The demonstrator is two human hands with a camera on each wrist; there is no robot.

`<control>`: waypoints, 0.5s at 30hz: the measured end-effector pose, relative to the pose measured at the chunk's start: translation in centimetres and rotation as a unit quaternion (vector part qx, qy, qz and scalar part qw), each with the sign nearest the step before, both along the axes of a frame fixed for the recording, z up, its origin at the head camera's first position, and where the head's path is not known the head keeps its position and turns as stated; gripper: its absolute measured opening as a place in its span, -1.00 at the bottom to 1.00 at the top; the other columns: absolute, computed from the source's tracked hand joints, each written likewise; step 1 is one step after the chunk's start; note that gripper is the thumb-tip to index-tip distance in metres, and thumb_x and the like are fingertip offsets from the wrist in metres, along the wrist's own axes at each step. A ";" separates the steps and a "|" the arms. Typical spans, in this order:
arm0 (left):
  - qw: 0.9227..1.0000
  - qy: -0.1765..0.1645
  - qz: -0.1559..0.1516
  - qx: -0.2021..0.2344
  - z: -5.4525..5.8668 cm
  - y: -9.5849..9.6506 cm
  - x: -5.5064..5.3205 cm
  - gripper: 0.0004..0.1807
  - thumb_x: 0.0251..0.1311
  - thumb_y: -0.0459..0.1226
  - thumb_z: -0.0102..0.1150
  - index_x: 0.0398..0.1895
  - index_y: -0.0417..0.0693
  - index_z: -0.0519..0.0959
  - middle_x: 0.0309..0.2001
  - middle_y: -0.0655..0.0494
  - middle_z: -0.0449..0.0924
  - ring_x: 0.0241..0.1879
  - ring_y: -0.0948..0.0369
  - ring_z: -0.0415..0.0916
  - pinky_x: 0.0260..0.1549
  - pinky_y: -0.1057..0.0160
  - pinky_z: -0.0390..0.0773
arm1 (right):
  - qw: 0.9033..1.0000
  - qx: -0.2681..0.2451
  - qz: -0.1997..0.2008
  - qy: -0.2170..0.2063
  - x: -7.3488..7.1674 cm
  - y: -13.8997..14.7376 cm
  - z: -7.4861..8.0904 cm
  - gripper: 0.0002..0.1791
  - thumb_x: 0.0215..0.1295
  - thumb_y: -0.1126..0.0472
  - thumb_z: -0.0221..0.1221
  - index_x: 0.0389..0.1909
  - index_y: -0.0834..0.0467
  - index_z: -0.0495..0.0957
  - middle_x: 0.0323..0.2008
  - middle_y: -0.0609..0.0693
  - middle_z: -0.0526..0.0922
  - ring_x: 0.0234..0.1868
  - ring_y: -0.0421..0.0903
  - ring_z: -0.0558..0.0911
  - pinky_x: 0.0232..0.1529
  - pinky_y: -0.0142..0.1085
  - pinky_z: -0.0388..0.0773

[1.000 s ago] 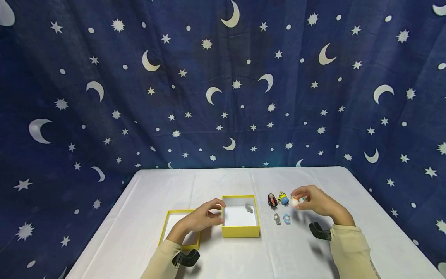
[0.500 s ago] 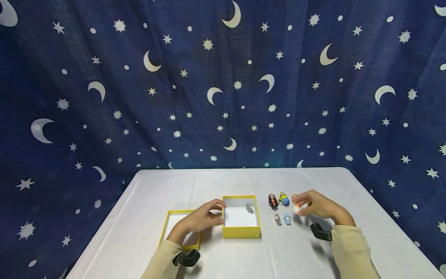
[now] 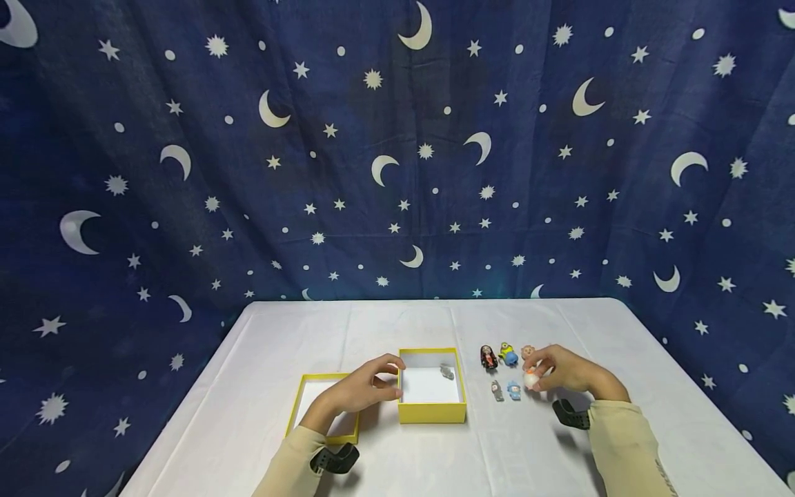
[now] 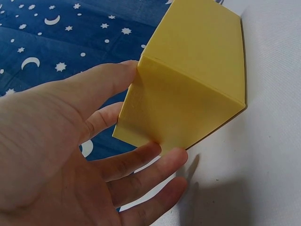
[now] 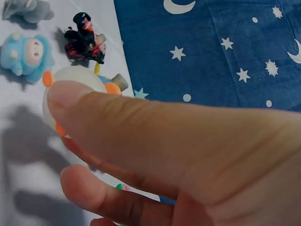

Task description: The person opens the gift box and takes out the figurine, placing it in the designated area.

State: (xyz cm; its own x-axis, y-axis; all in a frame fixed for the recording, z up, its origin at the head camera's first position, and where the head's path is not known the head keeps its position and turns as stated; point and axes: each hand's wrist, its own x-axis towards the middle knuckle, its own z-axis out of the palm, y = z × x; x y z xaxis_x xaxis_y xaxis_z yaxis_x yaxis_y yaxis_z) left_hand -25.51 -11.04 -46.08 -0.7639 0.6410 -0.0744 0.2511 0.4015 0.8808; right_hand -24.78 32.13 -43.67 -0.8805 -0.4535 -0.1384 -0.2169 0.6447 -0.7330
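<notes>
My right hand (image 3: 566, 369) pinches a small round white toy figure with orange parts (image 3: 530, 378) between thumb and fingers, low over the right side of the table. The thumb covers much of the toy (image 5: 80, 77) in the right wrist view. Just left of it lie a blue hooded figurine (image 3: 514, 391) and a small grey figurine (image 3: 497, 391). My left hand (image 3: 356, 391) touches the left wall of a yellow box (image 3: 431, 413), its fingers spread along the wall (image 4: 164, 103) in the left wrist view. Inside the open-topped box, a grey figurine (image 3: 446, 372) lies towards the back right.
Behind the small figurines stand a dark-haired doll (image 3: 488, 357), a yellow-and-blue minion figure (image 3: 508, 355) and a pinkish figure (image 3: 528, 351). A yellow-rimmed lid (image 3: 344, 440) lies left of the box, partly under my left arm. A starry blue curtain (image 3: 348, 179) hangs behind the white table (image 3: 286, 331).
My right hand has brought the white toy down towards the near row, beside the blue figurine, uncovering the pinkish figure behind. My left hand stays at the box.
</notes>
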 end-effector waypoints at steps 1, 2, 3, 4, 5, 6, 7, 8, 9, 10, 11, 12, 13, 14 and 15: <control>1.000 0.000 -0.001 -0.001 0.0 0.0 0.0 -0.56 0.39 -0.26 0.21 0.27 -0.10 0.37 0.42 -0.19 0.34 0.19 -0.10 0.58 0.20 -0.08 0.53 | 1.000 0.005 0.001 0.001 0.0 0.0 0.0 -0.58 0.00 0.47 0.41 -0.06 0.48 0.59 -0.19 0.18 0.67 -0.24 -0.11 0.59 -0.33 -0.38 0.56; 1.000 0.000 -0.001 -0.001 0.0 0.0 0.0 -0.56 0.39 -0.27 0.20 0.27 -0.10 0.37 0.42 -0.18 0.34 0.20 -0.10 0.58 0.21 -0.09 0.53 | 1.000 0.006 0.000 -0.002 0.0 0.0 -0.1 -0.58 -0.01 0.48 0.41 -0.06 0.48 0.59 -0.21 0.18 0.68 -0.25 -0.11 0.59 -0.34 -0.38 0.55; 1.000 0.000 -0.002 -0.001 0.0 0.0 0.0 -0.56 0.39 -0.27 0.20 0.27 -0.10 0.37 0.42 -0.18 0.33 0.20 -0.10 0.57 0.21 -0.09 0.52 | 1.000 0.006 -0.001 -0.006 0.0 0.0 -0.1 -0.58 -0.01 0.49 0.41 -0.07 0.48 0.59 -0.23 0.18 0.68 -0.26 -0.12 0.60 -0.35 -0.39 0.55; 1.000 -0.001 -0.002 -0.001 0.0 0.0 0.0 -0.55 0.39 -0.27 0.21 0.27 -0.10 0.37 0.42 -0.18 0.33 0.21 -0.10 0.57 0.22 -0.10 0.51 | 1.000 0.005 0.001 -0.007 0.1 0.0 -0.1 -0.58 -0.02 0.50 0.40 -0.07 0.49 0.59 -0.24 0.18 0.67 -0.28 -0.13 0.60 -0.36 -0.39 0.55; 1.000 -0.002 -0.001 0.000 0.0 0.0 0.0 -0.55 0.39 -0.27 0.21 0.27 -0.10 0.37 0.42 -0.19 0.34 0.21 -0.10 0.57 0.22 -0.11 0.51 | 1.000 0.004 0.004 -0.008 0.1 0.0 -0.2 -0.58 -0.02 0.51 0.40 -0.07 0.50 0.59 -0.26 0.17 0.68 -0.29 -0.15 0.60 -0.37 -0.39 0.56; 1.000 -0.002 0.000 -0.001 0.1 0.1 0.0 -0.55 0.39 -0.26 0.21 0.27 -0.09 0.37 0.42 -0.19 0.34 0.20 -0.10 0.57 0.23 -0.11 0.50 | 1.000 0.001 0.002 -0.013 0.1 -0.1 -0.2 -0.58 -0.02 0.51 0.39 -0.07 0.51 0.58 -0.28 0.16 0.68 -0.33 -0.16 0.60 -0.39 -0.39 0.57; 1.000 -0.003 0.000 -0.001 0.1 0.1 0.0 -0.55 0.39 -0.26 0.21 0.27 -0.09 0.37 0.42 -0.19 0.34 0.20 -0.10 0.57 0.24 -0.12 0.49 | 1.000 0.001 0.001 -0.016 0.1 -0.1 -0.3 -0.57 -0.02 0.52 0.39 -0.07 0.52 0.58 -0.30 0.16 0.68 -0.35 -0.17 0.60 -0.41 -0.38 0.57; 1.000 -0.004 0.001 -0.001 0.1 0.1 0.1 -0.55 0.39 -0.26 0.21 0.28 -0.08 0.37 0.42 -0.19 0.34 0.20 -0.09 0.57 0.24 -0.12 0.48 | 1.000 0.000 -0.006 -0.022 0.1 -0.1 -0.4 -0.57 -0.03 0.53 0.39 -0.07 0.52 0.58 -0.32 0.16 0.69 -0.38 -0.17 0.59 -0.43 -0.38 0.58; 1.000 -0.005 0.002 -0.001 0.1 0.1 0.1 -0.55 0.38 -0.26 0.22 0.28 -0.08 0.37 0.42 -0.19 0.34 0.20 -0.09 0.57 0.24 -0.13 0.48 | 1.000 0.001 -0.013 -0.026 0.1 -0.1 -0.4 -0.57 -0.03 0.53 0.39 -0.07 0.51 0.58 -0.33 0.15 0.69 -0.39 -0.17 0.59 -0.44 -0.37 0.59; 1.000 -0.005 0.003 -0.001 0.1 0.1 0.1 -0.55 0.38 -0.26 0.22 0.27 -0.09 0.37 0.42 -0.20 0.34 0.20 -0.09 0.57 0.25 -0.13 0.47 | 0.999 0.005 -0.022 -0.031 0.0 -0.2 -0.5 -0.57 -0.03 0.54 0.39 -0.07 0.50 0.59 -0.34 0.14 0.69 -0.39 -0.16 0.59 -0.44 -0.35 0.59; 1.000 -0.004 0.003 -0.001 0.1 0.1 0.1 -0.55 0.38 -0.25 0.22 0.27 -0.09 0.37 0.42 -0.20 0.34 0.20 -0.09 0.57 0.25 -0.13 0.48 | 0.999 0.010 -0.031 -0.036 0.0 -0.2 -0.5 -0.58 -0.03 0.53 0.40 -0.07 0.48 0.59 -0.36 0.12 0.69 -0.38 -0.15 0.58 -0.44 -0.34 0.60; 1.000 -0.004 0.004 -0.001 0.1 0.1 0.1 -0.55 0.38 -0.25 0.22 0.27 -0.08 0.37 0.42 -0.19 0.35 0.20 -0.09 0.57 0.24 -0.13 0.48 | 0.998 0.016 -0.042 -0.041 0.0 -0.3 -0.5 -0.58 -0.04 0.53 0.40 -0.07 0.45 0.60 -0.37 0.11 0.69 -0.37 -0.13 0.57 -0.43 -0.33 0.60; 1.000 -0.003 0.004 0.000 0.1 0.1 0.1 -0.54 0.38 -0.24 0.23 0.27 -0.09 0.37 0.41 -0.18 0.35 0.20 -0.09 0.57 0.24 -0.12 0.48 | 0.998 0.024 -0.046 -0.039 0.0 -0.3 -0.6 -0.59 -0.04 0.53 0.41 -0.09 0.43 0.62 -0.38 0.10 0.69 -0.34 -0.12 0.56 -0.42 -0.34 0.58; 1.000 -0.003 0.003 0.001 0.1 0.1 0.1 -0.54 0.38 -0.24 0.23 0.27 -0.09 0.37 0.41 -0.19 0.35 0.20 -0.09 0.57 0.24 -0.12 0.49 | 0.998 0.029 -0.051 -0.038 -0.1 -0.4 -0.6 -0.59 -0.05 0.52 0.42 -0.10 0.41 0.62 -0.40 0.08 0.69 -0.32 -0.11 0.55 -0.41 -0.35 0.57; 1.000 -0.004 0.003 0.002 0.1 0.1 0.1 -0.54 0.37 -0.23 0.23 0.27 -0.09 0.37 0.41 -0.19 0.35 0.20 -0.10 0.57 0.23 -0.11 0.49 | 0.998 0.033 -0.050 -0.035 -0.1 -0.4 -0.7 -0.60 -0.05 0.52 0.43 -0.12 0.40 0.63 -0.40 0.08 0.68 -0.31 -0.11 0.54 -0.40 -0.36 0.55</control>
